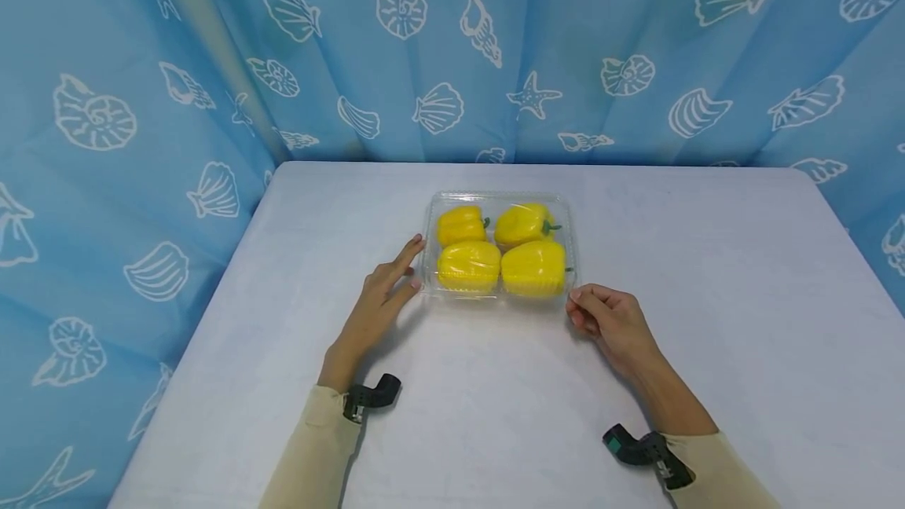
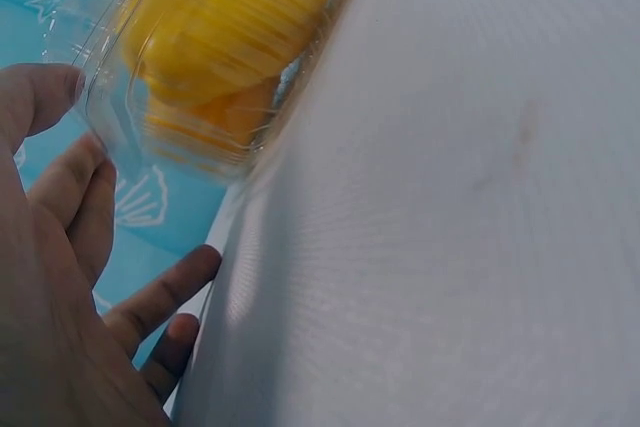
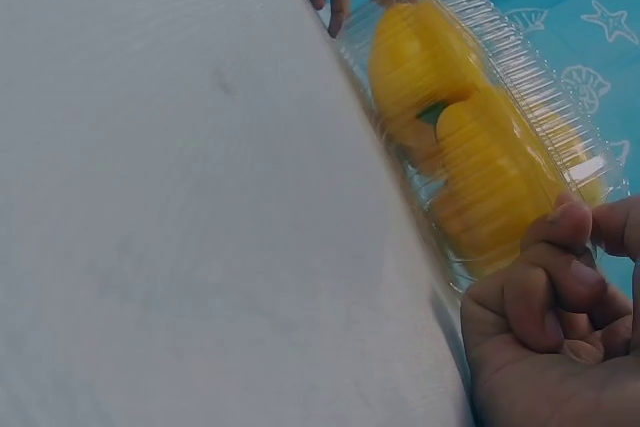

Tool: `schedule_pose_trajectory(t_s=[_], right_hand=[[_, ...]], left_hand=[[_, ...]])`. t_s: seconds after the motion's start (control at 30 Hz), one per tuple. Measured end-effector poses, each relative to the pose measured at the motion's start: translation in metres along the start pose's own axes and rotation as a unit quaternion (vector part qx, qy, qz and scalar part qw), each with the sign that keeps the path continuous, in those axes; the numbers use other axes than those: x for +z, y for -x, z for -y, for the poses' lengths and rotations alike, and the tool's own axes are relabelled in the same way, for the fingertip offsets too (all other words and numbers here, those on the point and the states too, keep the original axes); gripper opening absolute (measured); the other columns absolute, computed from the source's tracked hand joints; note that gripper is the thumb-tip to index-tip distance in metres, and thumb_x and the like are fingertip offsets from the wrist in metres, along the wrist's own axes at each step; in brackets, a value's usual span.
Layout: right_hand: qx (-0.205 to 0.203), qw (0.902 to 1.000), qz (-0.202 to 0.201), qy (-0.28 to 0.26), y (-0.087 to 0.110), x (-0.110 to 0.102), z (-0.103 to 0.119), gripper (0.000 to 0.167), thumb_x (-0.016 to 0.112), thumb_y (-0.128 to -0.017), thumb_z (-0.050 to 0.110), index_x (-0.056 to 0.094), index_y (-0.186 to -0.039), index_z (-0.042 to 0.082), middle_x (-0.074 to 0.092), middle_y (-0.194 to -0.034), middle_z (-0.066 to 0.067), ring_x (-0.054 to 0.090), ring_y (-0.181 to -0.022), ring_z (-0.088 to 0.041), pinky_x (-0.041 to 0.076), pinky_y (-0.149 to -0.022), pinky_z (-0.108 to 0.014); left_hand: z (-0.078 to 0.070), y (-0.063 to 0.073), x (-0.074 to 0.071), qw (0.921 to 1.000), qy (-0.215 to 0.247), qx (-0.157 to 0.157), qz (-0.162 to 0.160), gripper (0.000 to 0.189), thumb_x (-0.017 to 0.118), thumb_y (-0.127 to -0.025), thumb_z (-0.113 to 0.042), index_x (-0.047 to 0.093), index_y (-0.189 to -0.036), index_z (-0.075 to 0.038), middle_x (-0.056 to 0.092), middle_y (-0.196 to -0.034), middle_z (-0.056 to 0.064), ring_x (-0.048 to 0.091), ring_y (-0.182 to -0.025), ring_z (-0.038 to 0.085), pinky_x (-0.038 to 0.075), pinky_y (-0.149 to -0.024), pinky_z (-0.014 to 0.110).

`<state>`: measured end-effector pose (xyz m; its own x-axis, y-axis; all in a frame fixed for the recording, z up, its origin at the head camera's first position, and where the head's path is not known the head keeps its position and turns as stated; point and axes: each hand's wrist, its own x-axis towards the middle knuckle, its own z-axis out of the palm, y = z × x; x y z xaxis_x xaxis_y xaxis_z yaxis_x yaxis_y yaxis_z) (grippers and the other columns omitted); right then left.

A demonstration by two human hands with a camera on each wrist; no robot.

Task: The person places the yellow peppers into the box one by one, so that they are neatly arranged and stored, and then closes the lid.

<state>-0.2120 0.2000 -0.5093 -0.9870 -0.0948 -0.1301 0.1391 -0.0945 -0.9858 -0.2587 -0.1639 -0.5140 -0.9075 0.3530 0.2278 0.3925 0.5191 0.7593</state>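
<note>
A clear plastic clamshell container (image 1: 498, 196) lies on the table with several yellow bell peppers (image 1: 533, 269) inside, its transparent lid over them. At its left side is my left hand (image 1: 378, 301), fingers fairly straight and spread; in the left wrist view the thumb and a fingertip touch the container's edge (image 2: 105, 112). My right hand (image 1: 615, 328) pinches the near right corner between thumb and index finger, the other fingers curled in. From the right wrist, that pinch sits at the lid's rim (image 3: 490, 7). Green stems show on some peppers.
A white cloth covers the table (image 1: 495, 407). Behind it and along the left hangs a blue curtain (image 1: 452, 38) with white shell and starfish prints. Each wrist wears a black camera mount (image 1: 371, 395) over a beige sleeve (image 1: 311, 454).
</note>
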Motion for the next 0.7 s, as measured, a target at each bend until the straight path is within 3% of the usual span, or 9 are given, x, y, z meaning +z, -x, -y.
schedule_pose_trajectory(t_s=[0.17, 0.33, 0.5, 0.6, 0.7], right_hand=[[0.021, 0.9991, 0.014, -0.034, -0.0013, -0.0017, -0.0001, 0.027, 0.06, -0.102, 0.023, 0.068, -0.084, 0.005, 0.061, -0.073, -0.001, 0.047, -0.061, -0.009, 0.042, -0.055, -0.02], [0.014, 0.9983, 0.031, -0.047, -0.0026, -0.0026, -0.0018, 0.03, 0.06, -0.103, 0.027, 0.069, -0.093, 0.0, 0.064, -0.082, -0.003, 0.049, -0.065, -0.01, 0.044, -0.058, -0.019], [-0.033, 0.9986, -0.009, 0.04, -0.0027, -0.0022, -0.0031, 0.034, 0.06, -0.102, 0.03, 0.061, -0.112, -0.003, 0.065, -0.091, -0.009, 0.054, -0.07, -0.013, 0.048, -0.059, -0.021], [-0.07, 0.9918, -0.034, 0.101, -0.0023, -0.0028, -0.003, 0.04, 0.061, -0.102, 0.029, 0.053, -0.132, 0.004, 0.061, -0.109, -0.011, 0.058, -0.073, -0.018, 0.05, -0.061, -0.024], [-0.095, 0.9869, -0.032, 0.127, -0.0022, -0.0041, -0.0028, 0.049, 0.06, -0.102, 0.027, 0.044, -0.146, 0.012, 0.053, -0.125, -0.01, 0.061, -0.076, -0.022, 0.052, -0.064, -0.026]], left_hand=[[-0.0006, -0.0001, -0.0006, 1.0, 0.001, -0.009, 0.002, 0.054, 0.045, -0.106, -0.036, 0.029, -0.158, -0.038, 0.022, -0.162, -0.021, 0.048, -0.123, 0.02, 0.022, -0.108, 0.057], [-0.0006, 0.0008, -0.0013, 1.0, 0.002, -0.003, -0.001, 0.054, 0.046, -0.107, -0.034, 0.03, -0.158, -0.036, 0.022, -0.162, -0.02, 0.049, -0.123, 0.021, 0.022, -0.108, 0.057], [0.0, 0.001, -0.0017, 1.0, 0.002, 0.002, -0.002, 0.054, 0.046, -0.107, -0.033, 0.03, -0.158, -0.035, 0.023, -0.162, -0.02, 0.049, -0.122, 0.021, 0.023, -0.108, 0.056], [0.0002, 0.0006, -0.0014, 1.0, 0.003, 0.002, 0.0, 0.054, 0.045, -0.107, -0.035, 0.03, -0.158, -0.035, 0.022, -0.162, -0.02, 0.049, -0.123, 0.021, 0.023, -0.107, 0.056], [0.0002, 0.0004, -0.0011, 1.0, 0.002, -0.001, 0.002, 0.053, 0.044, -0.107, -0.036, 0.029, -0.158, -0.036, 0.022, -0.162, -0.02, 0.049, -0.122, 0.02, 0.023, -0.107, 0.057]])
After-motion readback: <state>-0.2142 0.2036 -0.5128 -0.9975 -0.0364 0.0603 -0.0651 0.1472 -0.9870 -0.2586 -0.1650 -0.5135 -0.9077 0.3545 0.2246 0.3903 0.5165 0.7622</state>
